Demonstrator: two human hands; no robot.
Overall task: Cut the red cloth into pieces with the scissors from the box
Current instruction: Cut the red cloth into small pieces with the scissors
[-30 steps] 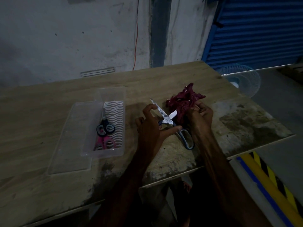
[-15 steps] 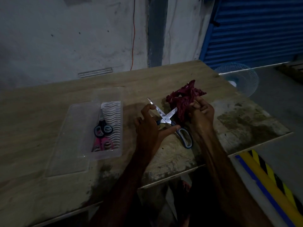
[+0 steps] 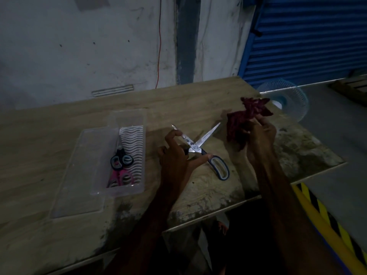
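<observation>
Scissors (image 3: 194,148) agape (left hand (image 3: 174,159) grips), red cloth (image 3: 236,126) near table (image 3: 198,100) edge.

Worn wooden surface in a dim workshop corner
The surface (image 3: 59,135) is pale wood, stained dark along its near edge. Behind it is a scuffed white wall (image 3: 79,46) with a thin red wire (image 3: 159,46) hanging down it, a grey vertical strip (image 3: 185,40) and a small pale slat (image 3: 112,90) low down. At right stands a blue roller shutter (image 3: 307,36); a light-blue fan grille (image 3: 292,96) shows past the far corner, and yellow-and-black floor striping (image 3: 325,215) runs below
</observation>
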